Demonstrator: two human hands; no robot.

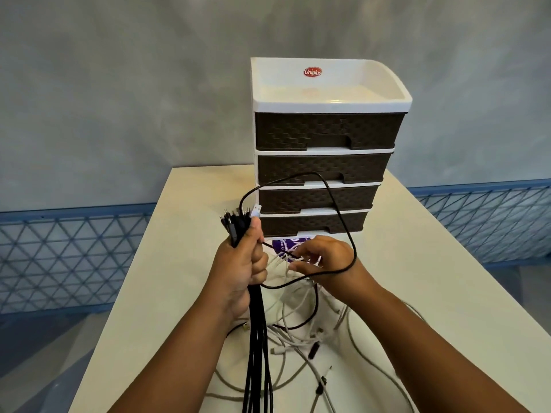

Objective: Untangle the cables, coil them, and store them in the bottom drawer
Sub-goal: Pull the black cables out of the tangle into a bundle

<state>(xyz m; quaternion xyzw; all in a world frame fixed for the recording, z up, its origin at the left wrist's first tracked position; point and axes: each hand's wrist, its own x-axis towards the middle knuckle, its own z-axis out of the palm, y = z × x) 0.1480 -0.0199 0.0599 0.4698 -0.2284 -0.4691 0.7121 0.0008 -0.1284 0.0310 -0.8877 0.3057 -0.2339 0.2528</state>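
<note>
Left hand (241, 263) grips black cables (256, 338); right hand (319, 260) pinches a loop (343, 222)—best draw it free slowly, clear of white cables (298, 341).

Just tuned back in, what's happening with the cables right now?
A person is sorting cables at a table. The left hand grips a bundle of black cables upright, connector ends sticking out above the fist. The right hand pinches one black cable whose loop arcs in front of the drawer unit. A tangle of white cables lies loose on the table. All four drawers look closed, including the bottom drawer, so nothing is stored yet.
</note>
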